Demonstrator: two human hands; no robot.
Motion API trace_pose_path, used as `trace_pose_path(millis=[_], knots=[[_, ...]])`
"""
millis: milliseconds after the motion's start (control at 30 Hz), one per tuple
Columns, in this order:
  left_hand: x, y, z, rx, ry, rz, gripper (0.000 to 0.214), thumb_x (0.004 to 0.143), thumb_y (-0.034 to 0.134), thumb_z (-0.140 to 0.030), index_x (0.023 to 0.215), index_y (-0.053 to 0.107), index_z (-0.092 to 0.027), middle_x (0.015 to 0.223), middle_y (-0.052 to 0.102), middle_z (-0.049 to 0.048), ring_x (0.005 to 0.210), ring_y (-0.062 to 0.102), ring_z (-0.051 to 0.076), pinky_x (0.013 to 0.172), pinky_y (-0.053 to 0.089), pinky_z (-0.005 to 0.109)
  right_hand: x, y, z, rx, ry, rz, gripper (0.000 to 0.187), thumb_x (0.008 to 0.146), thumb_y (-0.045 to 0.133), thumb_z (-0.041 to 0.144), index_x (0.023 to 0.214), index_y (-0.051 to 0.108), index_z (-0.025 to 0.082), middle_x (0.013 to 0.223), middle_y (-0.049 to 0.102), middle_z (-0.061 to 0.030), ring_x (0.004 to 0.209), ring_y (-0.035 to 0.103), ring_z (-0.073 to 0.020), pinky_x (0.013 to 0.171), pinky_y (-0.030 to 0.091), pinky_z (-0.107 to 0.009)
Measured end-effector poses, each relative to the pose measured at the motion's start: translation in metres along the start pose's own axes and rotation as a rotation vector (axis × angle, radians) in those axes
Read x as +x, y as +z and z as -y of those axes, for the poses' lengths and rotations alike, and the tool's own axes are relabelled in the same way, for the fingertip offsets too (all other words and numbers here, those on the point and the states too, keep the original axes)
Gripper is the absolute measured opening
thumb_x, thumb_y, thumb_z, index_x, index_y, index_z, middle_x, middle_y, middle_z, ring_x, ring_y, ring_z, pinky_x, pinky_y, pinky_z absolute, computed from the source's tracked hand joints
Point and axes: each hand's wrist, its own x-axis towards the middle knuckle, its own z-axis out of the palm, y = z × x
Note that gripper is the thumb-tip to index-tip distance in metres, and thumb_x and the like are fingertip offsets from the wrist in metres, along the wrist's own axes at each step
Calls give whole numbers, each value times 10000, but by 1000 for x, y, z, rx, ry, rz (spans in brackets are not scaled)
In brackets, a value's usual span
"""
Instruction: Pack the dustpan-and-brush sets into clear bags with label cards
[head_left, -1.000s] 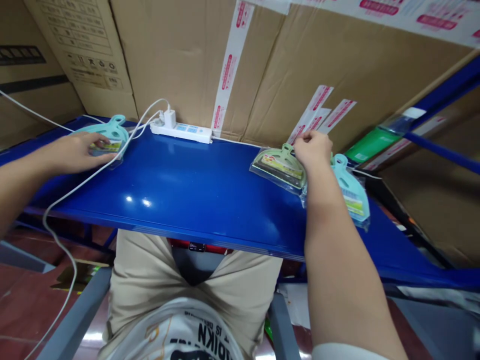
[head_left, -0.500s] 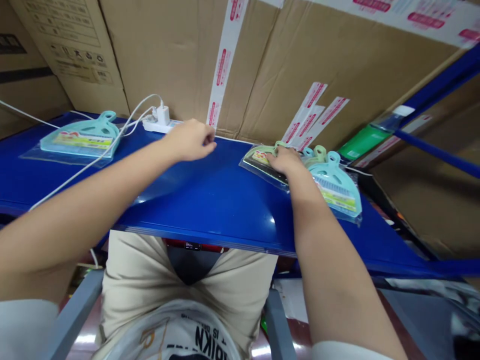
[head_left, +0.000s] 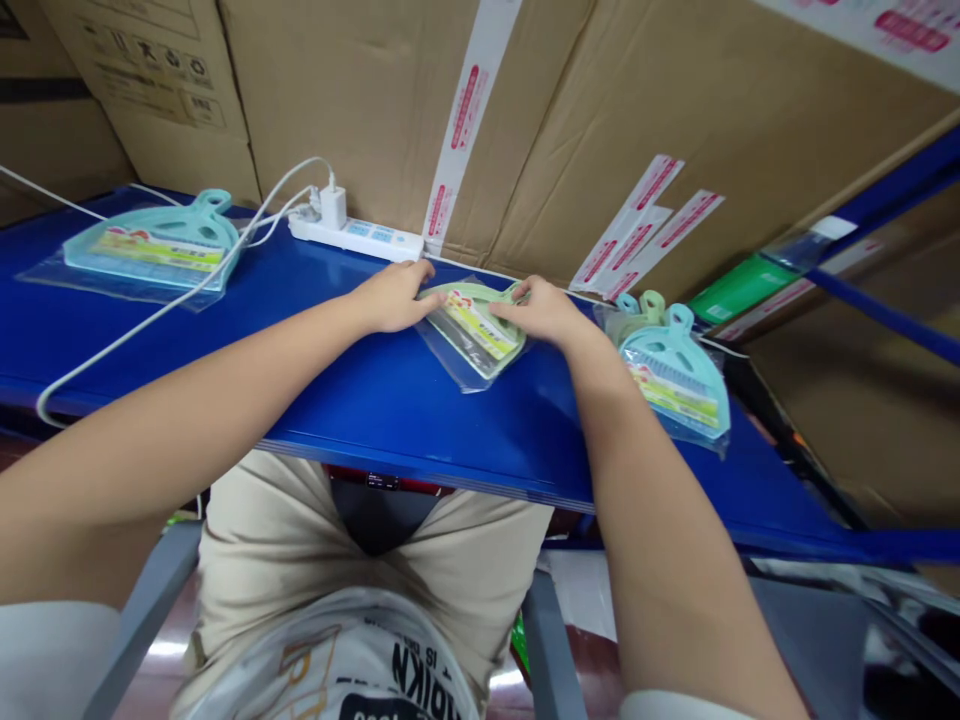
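A small green dustpan point(head_left: 487, 335) in a clear plastic bag, with a printed yellow-green label, lies on the blue table point(head_left: 390, 400) before me. At its handle end, my right hand point(head_left: 544, 310) grips it with thumb and fingers. My left hand point(head_left: 397, 295) touches the dustpan's left edge, thumb on the bag and fingers curled behind. To the right, a bagged light blue dustpan point(head_left: 675, 375) with a brush rests beside other handles, one green and one blue. Another bagged light blue dustpan point(head_left: 154, 245) lies at the far left.
A white power strip point(head_left: 356, 235) with a plugged-in charger stands at the back, its white cable point(head_left: 150, 335) looping over the table's left side. Large cardboard boxes point(head_left: 360, 100) wall the rear. A bottle with a green label point(head_left: 750, 285) leans at the right by a blue metal bar.
My right hand has brought the green dustpan left, away from the group on the right, to the table's middle. My left hand has come down onto its left edge.
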Motion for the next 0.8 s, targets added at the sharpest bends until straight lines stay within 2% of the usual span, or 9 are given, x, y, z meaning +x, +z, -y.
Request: trace_pose_path(millis=[100,200,267,367,500,600,667,733,800], knots=[[0,2,-2,16,-17,43,579,1055,521,-430,1547,597,-135,1533,683,221,1423,650,376,1198,506,489,-3,1,7,227,115,77,296,878,840,305,987,568,258,695,670,7,658,710,-234,694,640,-399],[-1,3,-2,46,-29,59,561,1054,526,-404,1549,597,-152,1557,652,202,1473,607,363,1244,468,463,0,1,4,354,241,4,261,937,761,248,1096,554,258,638,638,38,498,637,-216,540,599,-373],[-2,2,-1,55,-16,46,548,1048,533,-384,1546,603,-164,1567,637,183,1498,578,350,1268,448,449,3,1,-1,388,254,-24,208,960,739,229,1059,560,264,635,622,48,460,607,-194,478,559,-331],[-1,1,0,55,24,18,505,1037,539,-345,1499,646,-170,1549,638,178,1498,567,357,1285,441,474,1,3,-3,469,217,39,145,1003,687,175,932,581,244,718,672,28,467,592,-125,447,497,-232],[0,1,1,52,68,49,452,1025,521,-269,1416,710,-143,1443,679,193,1433,625,338,1258,480,448,-3,6,3,491,259,74,224,1024,624,114,835,576,224,730,682,6,504,595,-107,448,464,-193],[1,2,2,50,93,45,435,1023,508,-233,1382,732,-132,1388,703,196,1418,640,328,1261,481,439,0,1,5,339,234,49,268,1000,640,123,770,560,235,689,658,-3,555,627,-145,523,540,-250],[2,3,3,42,105,35,422,1022,511,-226,1368,741,-152,1390,707,181,1412,645,317,1261,483,430,0,-11,2,176,116,-34,285,946,696,139,717,562,244,690,664,-19,643,672,-184,672,623,-328],[2,4,4,39,107,34,409,1021,521,-224,1360,745,-173,1398,703,163,1406,650,303,1256,487,413,-10,-30,-2,75,-43,-133,284,915,733,174,684,583,245,709,677,-36,745,704,-213,827,647,-384],[2,4,5,43,100,40,399,1021,532,-227,1356,745,-188,1405,696,151,1405,652,296,1249,492,403,-29,-50,-6,142,-160,-135,246,963,729,271,733,654,230,774,717,-55,786,720,-223,858,647,-405]])
